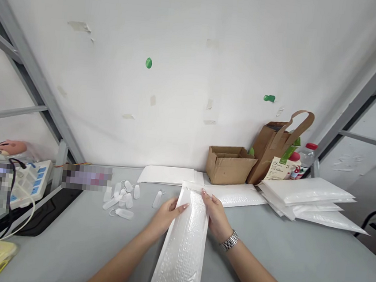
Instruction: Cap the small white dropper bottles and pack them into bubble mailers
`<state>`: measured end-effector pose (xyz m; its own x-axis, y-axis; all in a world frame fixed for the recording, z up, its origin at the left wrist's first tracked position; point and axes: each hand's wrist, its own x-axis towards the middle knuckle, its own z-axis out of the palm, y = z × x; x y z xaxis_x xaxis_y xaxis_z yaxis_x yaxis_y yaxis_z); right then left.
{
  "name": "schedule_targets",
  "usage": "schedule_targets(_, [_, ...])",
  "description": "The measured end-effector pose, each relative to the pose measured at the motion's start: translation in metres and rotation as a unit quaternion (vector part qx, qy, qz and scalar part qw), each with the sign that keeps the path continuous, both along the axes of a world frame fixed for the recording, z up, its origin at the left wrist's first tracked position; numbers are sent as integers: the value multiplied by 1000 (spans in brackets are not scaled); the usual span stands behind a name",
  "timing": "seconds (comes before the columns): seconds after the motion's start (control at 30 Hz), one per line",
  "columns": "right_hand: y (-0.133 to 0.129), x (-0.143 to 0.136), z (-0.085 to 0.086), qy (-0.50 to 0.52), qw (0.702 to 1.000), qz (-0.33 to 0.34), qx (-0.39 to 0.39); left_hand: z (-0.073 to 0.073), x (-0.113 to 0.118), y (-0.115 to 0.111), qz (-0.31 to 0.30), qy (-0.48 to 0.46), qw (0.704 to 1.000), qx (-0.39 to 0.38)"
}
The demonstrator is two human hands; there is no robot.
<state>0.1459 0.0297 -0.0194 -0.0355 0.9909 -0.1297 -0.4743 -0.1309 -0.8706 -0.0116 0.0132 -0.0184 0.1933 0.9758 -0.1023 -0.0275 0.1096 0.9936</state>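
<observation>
A long white bubble mailer (186, 247) lies lengthwise in front of me, its top edge between my two hands. My left hand (167, 214) grips its left edge, thumb on top. On the right edge near the top, my right hand (216, 214) holds it with the fingers at the upper corner. Another white mailer (236, 195) lies flat behind. To the left sit several small translucent plastic tags (122, 197), with a single tag (157, 199) apart from them, nearer my left hand.
Stacked white mailers (312, 195) lie at the right. An open cardboard box (230, 169), a brown paper bag (263, 152) and a bottle (306, 159) stand by the wall. White sheets (168, 175) lie at the back. A power strip (35, 184) with cables is at the left.
</observation>
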Motion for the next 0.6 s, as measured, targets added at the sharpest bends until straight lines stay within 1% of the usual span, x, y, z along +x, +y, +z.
schedule_targets(0.07, [-3, -2, 0, -8, 1000, -7, 9, -3, 0, 0, 87, 35, 992, 86])
schedule_targets(0.1, [-5, -4, 0, -17, 1000, -3, 15, -4, -2, 0, 123, 68, 981, 136])
schedule_targets(0.17, [-8, -6, 0, -42, 999, 5, 26, -5, -6, 0, 162, 137, 954, 213])
schedule_targets(0.23, [-9, -7, -1, -68, 997, 3, 31, -3, -10, -1, 171, 170, 939, 245])
schedule_targets(0.4, [-7, -7, -5, -99, 994, -4, 45, 0, -12, -3, 155, 197, 932, 261])
schedule_targets(0.53, [-8, -8, -5, -107, 993, -2, 53, -1, -10, -4, 146, 243, 917, 282])
schedule_targets(0.6, [-8, -9, -5, -113, 992, -2, 57, -2, -9, -4, 141, 257, 913, 282])
